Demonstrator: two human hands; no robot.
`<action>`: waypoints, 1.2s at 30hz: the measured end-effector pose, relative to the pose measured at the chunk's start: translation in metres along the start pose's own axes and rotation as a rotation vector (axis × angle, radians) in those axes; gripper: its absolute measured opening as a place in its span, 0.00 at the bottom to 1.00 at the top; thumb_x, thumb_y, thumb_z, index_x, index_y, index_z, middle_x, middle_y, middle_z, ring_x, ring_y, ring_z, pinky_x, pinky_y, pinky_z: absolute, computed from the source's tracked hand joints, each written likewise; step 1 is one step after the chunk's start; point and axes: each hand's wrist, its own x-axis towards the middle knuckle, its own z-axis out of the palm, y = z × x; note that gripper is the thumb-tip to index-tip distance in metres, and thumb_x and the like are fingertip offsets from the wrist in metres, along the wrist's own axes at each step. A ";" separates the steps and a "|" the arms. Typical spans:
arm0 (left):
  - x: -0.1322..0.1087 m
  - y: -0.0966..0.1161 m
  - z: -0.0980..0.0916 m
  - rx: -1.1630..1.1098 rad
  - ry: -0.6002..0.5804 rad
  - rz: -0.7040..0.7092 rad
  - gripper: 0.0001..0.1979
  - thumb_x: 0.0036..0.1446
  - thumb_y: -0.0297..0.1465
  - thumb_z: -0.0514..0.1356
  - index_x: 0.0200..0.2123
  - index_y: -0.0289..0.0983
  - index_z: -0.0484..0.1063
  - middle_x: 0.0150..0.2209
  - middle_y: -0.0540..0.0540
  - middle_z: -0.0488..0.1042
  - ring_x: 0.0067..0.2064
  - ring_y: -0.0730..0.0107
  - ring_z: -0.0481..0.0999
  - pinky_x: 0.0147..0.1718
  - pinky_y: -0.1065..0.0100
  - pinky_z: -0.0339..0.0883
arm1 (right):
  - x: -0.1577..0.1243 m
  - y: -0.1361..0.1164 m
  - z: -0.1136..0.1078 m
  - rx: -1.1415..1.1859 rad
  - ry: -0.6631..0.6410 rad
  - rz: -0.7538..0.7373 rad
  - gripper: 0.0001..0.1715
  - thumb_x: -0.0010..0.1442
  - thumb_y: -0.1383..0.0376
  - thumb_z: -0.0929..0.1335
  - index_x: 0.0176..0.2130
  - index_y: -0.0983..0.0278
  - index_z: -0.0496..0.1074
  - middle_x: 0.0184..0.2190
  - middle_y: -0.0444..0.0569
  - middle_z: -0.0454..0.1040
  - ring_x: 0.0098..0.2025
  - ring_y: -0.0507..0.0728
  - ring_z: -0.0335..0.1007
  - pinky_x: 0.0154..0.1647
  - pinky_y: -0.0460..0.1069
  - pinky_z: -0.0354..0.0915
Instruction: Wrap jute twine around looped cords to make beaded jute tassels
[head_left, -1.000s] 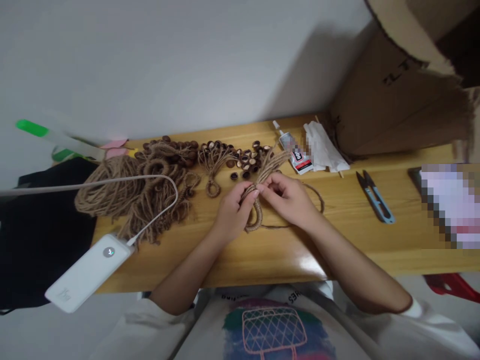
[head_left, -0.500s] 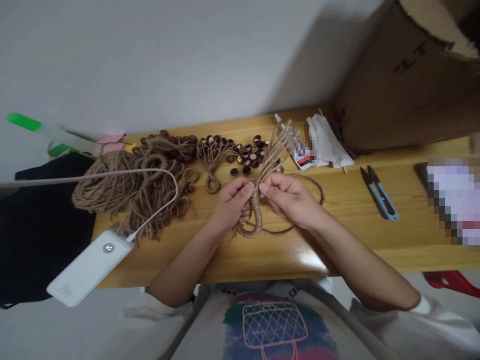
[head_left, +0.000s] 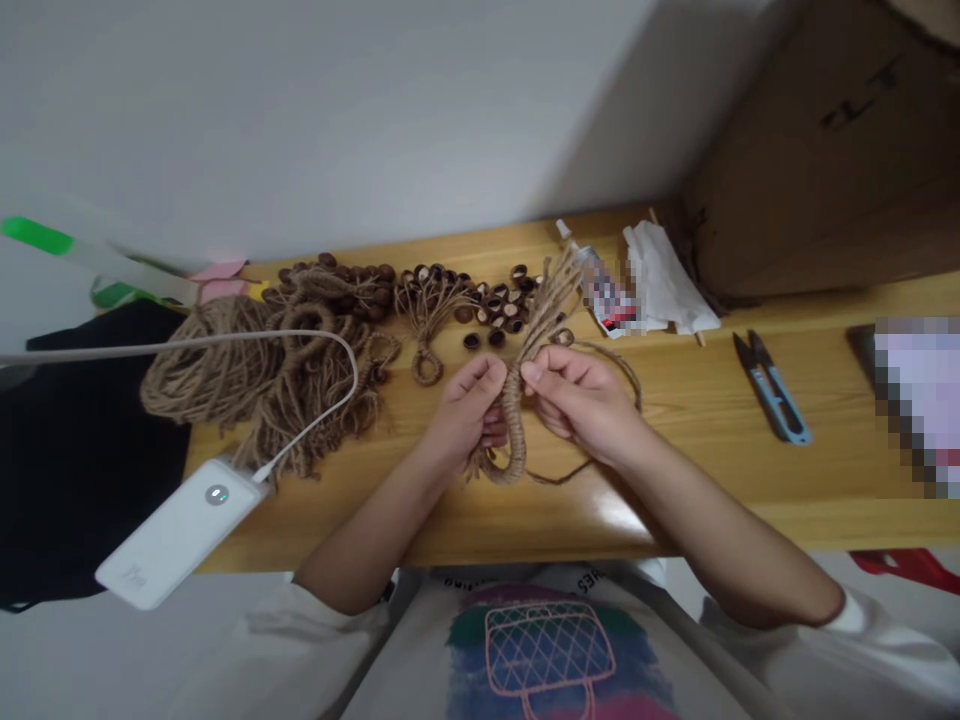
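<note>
Desk: What's on the head view right now?
Me: I've got both hands in the middle, just above the counter [head_left: 712, 450]. The left hand [head_left: 465, 415] has its grip pinched tight, thumb and forefinger, on the neck of the jute loop [head_left: 513, 430]. The right hand [head_left: 581, 400] pinches that same neck from the other side, with its fingertips almost meeting the left's.
Desk: And the loop itself?
Me: It hangs below the two grips. Its bottom curve is either touching the wood or just over it, and I can't tell which. Its loose ends [head_left: 551, 295] fan up and away toward the glue tube [head_left: 600, 290], and a thin strand [head_left: 636, 375] curves round behind the right hand.
Desk: Anything round them?
Me: Brown beads [head_left: 499, 310] just beyond the fingers. There's a heap of twine [head_left: 210, 365] well to the left, with a white cable [head_left: 300, 340] running across it to a power bank [head_left: 180, 530] at the near edge — and snips [head_left: 776, 400] off to the right
</note>
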 end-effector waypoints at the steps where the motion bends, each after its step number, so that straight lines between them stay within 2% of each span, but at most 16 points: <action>1: 0.000 0.000 0.000 -0.002 -0.002 0.008 0.23 0.46 0.49 0.64 0.28 0.40 0.56 0.13 0.62 0.50 0.12 0.86 0.46 0.09 0.83 0.43 | 0.001 -0.001 -0.001 -0.031 0.011 -0.006 0.23 0.51 0.52 0.72 0.23 0.64 0.61 0.10 0.32 0.53 0.12 0.42 0.41 0.10 0.40 0.39; 4: -0.001 0.000 0.000 -0.004 0.013 -0.001 0.24 0.45 0.49 0.65 0.28 0.40 0.56 0.13 0.62 0.50 0.12 0.86 0.47 0.09 0.83 0.44 | 0.002 -0.003 -0.004 -0.034 0.023 0.018 0.22 0.50 0.53 0.73 0.26 0.63 0.62 0.10 0.31 0.53 0.11 0.42 0.40 0.10 0.41 0.37; 8: -0.001 -0.002 -0.002 -0.014 0.003 -0.023 0.23 0.46 0.50 0.64 0.29 0.39 0.59 0.13 0.62 0.49 0.12 0.85 0.48 0.10 0.82 0.43 | 0.003 -0.003 -0.007 0.059 -0.029 0.050 0.20 0.49 0.55 0.74 0.30 0.63 0.63 0.10 0.29 0.53 0.10 0.42 0.38 0.10 0.40 0.37; 15: 0.001 -0.006 -0.005 -0.001 -0.062 -0.012 0.21 0.48 0.50 0.62 0.29 0.39 0.61 0.13 0.61 0.50 0.12 0.83 0.47 0.10 0.79 0.45 | 0.005 0.001 -0.006 0.065 -0.018 -0.039 0.19 0.48 0.56 0.74 0.28 0.64 0.64 0.10 0.30 0.55 0.11 0.42 0.40 0.11 0.41 0.37; 17: 0.003 -0.006 -0.007 0.081 -0.026 0.056 0.21 0.48 0.50 0.62 0.27 0.38 0.62 0.14 0.60 0.53 0.13 0.83 0.51 0.12 0.78 0.49 | 0.005 0.000 -0.005 0.049 -0.013 -0.067 0.19 0.48 0.56 0.74 0.27 0.64 0.64 0.10 0.31 0.54 0.11 0.42 0.40 0.12 0.42 0.37; 19: 0.006 -0.004 -0.008 0.196 0.036 0.195 0.21 0.48 0.49 0.62 0.27 0.37 0.64 0.17 0.57 0.60 0.17 0.82 0.59 0.16 0.77 0.55 | 0.004 -0.001 -0.004 0.014 -0.010 -0.099 0.19 0.48 0.55 0.74 0.26 0.65 0.65 0.11 0.31 0.53 0.12 0.42 0.42 0.13 0.42 0.40; 21: 0.009 -0.002 -0.010 0.306 0.098 0.360 0.20 0.46 0.48 0.64 0.29 0.36 0.69 0.23 0.53 0.68 0.24 0.79 0.67 0.23 0.76 0.62 | 0.004 -0.003 -0.005 -0.054 0.023 -0.121 0.20 0.47 0.54 0.74 0.25 0.65 0.66 0.12 0.33 0.56 0.15 0.43 0.46 0.16 0.42 0.43; 24: 0.009 0.000 -0.013 0.433 0.163 0.532 0.17 0.48 0.45 0.64 0.34 0.37 0.72 0.30 0.50 0.73 0.31 0.76 0.71 0.31 0.74 0.66 | 0.005 -0.003 -0.005 -0.163 0.090 -0.102 0.22 0.45 0.53 0.75 0.24 0.66 0.66 0.16 0.37 0.61 0.18 0.44 0.50 0.19 0.43 0.46; 27: 0.005 -0.001 -0.013 0.567 0.181 0.614 0.13 0.52 0.40 0.62 0.36 0.38 0.73 0.33 0.48 0.75 0.35 0.72 0.74 0.35 0.71 0.68 | 0.005 -0.002 -0.006 -0.203 0.123 -0.067 0.22 0.43 0.53 0.75 0.24 0.66 0.66 0.15 0.36 0.59 0.18 0.45 0.47 0.19 0.43 0.44; 30: 0.002 -0.004 -0.013 0.704 0.168 0.706 0.10 0.52 0.35 0.63 0.38 0.38 0.75 0.37 0.45 0.77 0.39 0.69 0.76 0.41 0.68 0.70 | 0.006 -0.002 -0.008 -0.204 0.158 -0.050 0.22 0.42 0.52 0.75 0.24 0.66 0.66 0.16 0.37 0.61 0.19 0.45 0.50 0.20 0.44 0.46; 36: 0.000 -0.003 -0.012 0.898 0.138 0.853 0.12 0.55 0.30 0.60 0.43 0.37 0.76 0.41 0.42 0.79 0.43 0.68 0.77 0.44 0.66 0.70 | 0.007 -0.001 -0.011 -0.177 0.223 -0.037 0.23 0.39 0.54 0.77 0.23 0.66 0.67 0.16 0.37 0.61 0.19 0.46 0.51 0.21 0.44 0.46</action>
